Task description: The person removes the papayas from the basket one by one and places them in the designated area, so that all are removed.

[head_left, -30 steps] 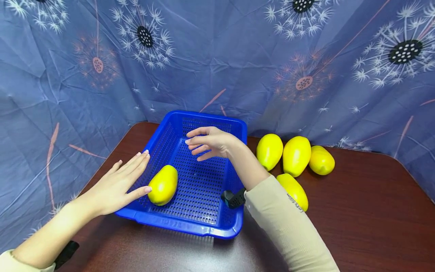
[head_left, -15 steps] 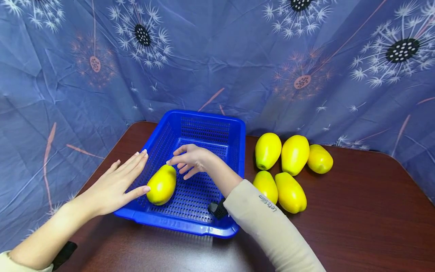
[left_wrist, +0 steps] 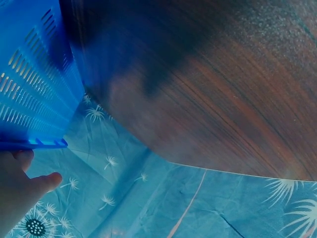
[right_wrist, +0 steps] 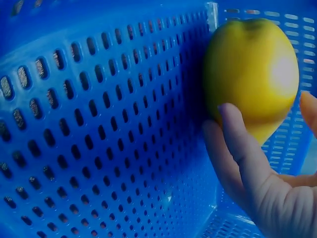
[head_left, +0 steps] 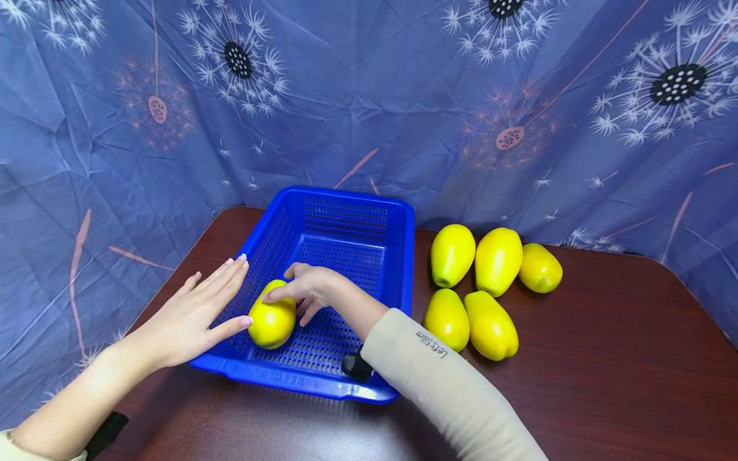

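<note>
A yellow papaya (head_left: 271,325) lies in the front left corner of the blue plastic basket (head_left: 300,383). Reaching in from the right, my right hand (head_left: 314,286) has its thumb and fingers curved round the papaya's far end. In the right wrist view, fingertips touch the papaya (right_wrist: 252,74) on one side, with another digit at its opposite side. My left hand (head_left: 198,314) rests flat with straight fingers along the basket's left rim, its thumb pointing inward close to the papaya. From the left wrist, part of that hand (left_wrist: 17,191) shows at the basket's edge (left_wrist: 34,144).
Right of the basket, several more yellow papayas (head_left: 498,262) lie grouped on the dark brown wooden table (head_left: 611,358). A blue curtain (head_left: 369,96) with dandelion prints hangs behind and to the left, down to the table's edge.
My right hand has moved left and down from over the basket's middle to the papaya, and its fingers now go round it. My left hand stays on the rim.
</note>
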Demonstrator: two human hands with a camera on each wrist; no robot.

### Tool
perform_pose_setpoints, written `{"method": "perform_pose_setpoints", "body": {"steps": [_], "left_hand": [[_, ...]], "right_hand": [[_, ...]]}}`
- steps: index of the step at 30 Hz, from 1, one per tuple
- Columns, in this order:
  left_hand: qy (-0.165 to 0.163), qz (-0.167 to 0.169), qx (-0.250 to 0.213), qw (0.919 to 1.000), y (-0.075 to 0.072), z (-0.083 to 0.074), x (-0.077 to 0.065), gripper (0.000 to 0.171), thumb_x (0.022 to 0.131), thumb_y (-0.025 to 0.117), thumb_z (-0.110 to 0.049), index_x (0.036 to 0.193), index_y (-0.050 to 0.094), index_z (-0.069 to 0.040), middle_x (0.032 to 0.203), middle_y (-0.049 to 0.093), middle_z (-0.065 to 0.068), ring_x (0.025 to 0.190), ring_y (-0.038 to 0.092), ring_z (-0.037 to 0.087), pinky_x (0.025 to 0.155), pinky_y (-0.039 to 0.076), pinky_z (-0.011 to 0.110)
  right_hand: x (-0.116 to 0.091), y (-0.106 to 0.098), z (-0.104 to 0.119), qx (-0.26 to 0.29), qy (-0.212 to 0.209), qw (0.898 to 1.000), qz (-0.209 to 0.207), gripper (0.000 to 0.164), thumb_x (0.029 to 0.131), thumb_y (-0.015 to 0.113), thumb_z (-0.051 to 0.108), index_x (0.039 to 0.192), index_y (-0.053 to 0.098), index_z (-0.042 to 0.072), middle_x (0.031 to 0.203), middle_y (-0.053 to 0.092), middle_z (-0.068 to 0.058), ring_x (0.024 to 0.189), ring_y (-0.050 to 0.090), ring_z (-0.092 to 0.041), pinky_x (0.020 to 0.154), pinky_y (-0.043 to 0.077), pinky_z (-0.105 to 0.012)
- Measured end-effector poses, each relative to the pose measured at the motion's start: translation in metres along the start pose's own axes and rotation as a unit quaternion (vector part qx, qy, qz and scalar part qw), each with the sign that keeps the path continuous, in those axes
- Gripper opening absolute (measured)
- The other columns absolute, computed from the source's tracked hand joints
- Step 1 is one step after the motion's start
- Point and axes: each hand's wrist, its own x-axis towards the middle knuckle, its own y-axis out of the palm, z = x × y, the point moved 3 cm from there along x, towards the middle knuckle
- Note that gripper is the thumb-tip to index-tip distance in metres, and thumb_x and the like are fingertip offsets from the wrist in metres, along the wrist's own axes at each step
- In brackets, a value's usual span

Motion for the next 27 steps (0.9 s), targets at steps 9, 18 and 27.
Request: {"method": "perform_pose_setpoints", "body": {"steps": [9, 18, 27], "left_hand": [[0.001, -0.002, -0.005, 1.0, 0.001, 0.001, -0.001, 0.077, 0.094, 0.047, -0.048, 0.15, 0.014, -0.007, 0.155, 0.012, 0.01, 0.141, 0.011, 0.029, 0.105, 0.011, 0.063], [0.0, -0.003, -0.007, 1.0, 0.001, 0.002, 0.0, 0.077, 0.094, 0.046, -0.049, 0.15, 0.013, -0.007, 0.156, 0.011, 0.01, 0.142, 0.008, 0.026, 0.107, 0.008, 0.062], [0.006, -0.005, -0.013, 0.9999, 0.001, 0.002, -0.001, 0.078, 0.094, 0.048, -0.047, 0.149, 0.014, -0.006, 0.155, 0.012, 0.01, 0.141, 0.011, 0.029, 0.106, 0.012, 0.061]], "right_hand": [[0.0, 0.006, -0.003, -0.025, -0.01, 0.999, 0.046, 0.069, 0.081, 0.073, 0.022, 0.136, 0.033, 0.009, 0.102, 0.051, -0.015, 0.073, 0.06, -0.032, 0.063, 0.056, -0.04], [-0.004, 0.013, -0.003, -0.041, -0.027, 0.994, 0.1, 0.066, 0.081, 0.072, 0.019, 0.132, 0.033, 0.007, 0.102, 0.05, -0.014, 0.073, 0.059, -0.029, 0.064, 0.055, -0.042], [-0.006, 0.015, -0.003, -0.051, -0.036, 0.991, 0.117, 0.058, 0.08, 0.072, 0.016, 0.125, 0.037, 0.008, 0.098, 0.052, -0.013, 0.071, 0.059, -0.026, 0.058, 0.055, -0.037]]}}
